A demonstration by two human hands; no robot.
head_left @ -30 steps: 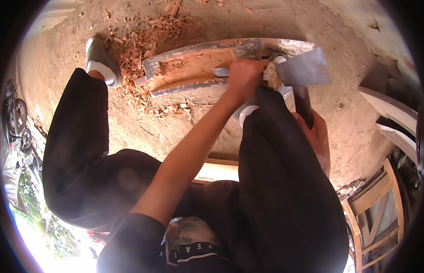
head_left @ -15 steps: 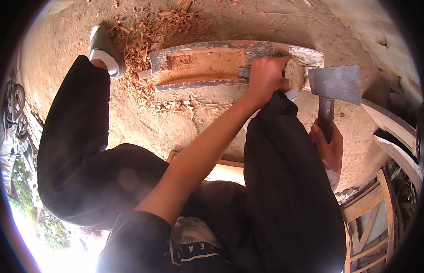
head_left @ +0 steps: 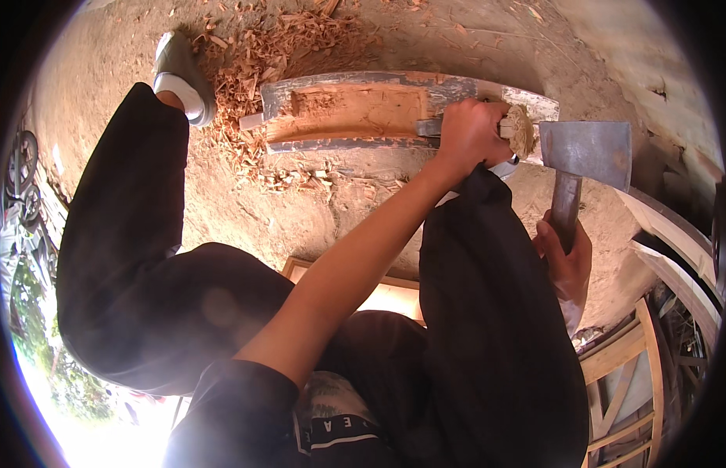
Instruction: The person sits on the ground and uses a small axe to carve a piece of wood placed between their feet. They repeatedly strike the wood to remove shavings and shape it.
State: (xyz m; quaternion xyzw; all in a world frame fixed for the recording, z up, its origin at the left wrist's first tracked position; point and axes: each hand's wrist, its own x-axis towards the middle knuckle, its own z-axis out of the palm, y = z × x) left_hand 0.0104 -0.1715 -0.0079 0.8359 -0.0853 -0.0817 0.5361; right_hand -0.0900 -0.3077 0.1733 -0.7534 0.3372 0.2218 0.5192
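Observation:
A curved wooden board (head_left: 455,84) with worn grey paint lies on the ground, a long recess cut into its face. My left hand (head_left: 471,132) is closed around the wooden handle of a chisel (head_left: 430,127), whose metal blade points left at the right end of the recess. The handle's frayed, flattened butt (head_left: 521,131) sticks out to the right of my fist. My right hand (head_left: 570,253) grips the short handle of a hatchet (head_left: 586,148). Its broad steel head is just right of the chisel butt, with a narrow gap between them.
Wood chips (head_left: 258,58) are strewn around the board's left end. My shoe (head_left: 182,78) rests beside them, and my right knee is close below my left hand. Curved timber pieces (head_left: 675,273) and a slatted wooden frame (head_left: 624,366) stand at the right.
My left hand and the chisel have shifted slightly right along the board. The hatchet has also moved a little right and down. Both grips are unchanged.

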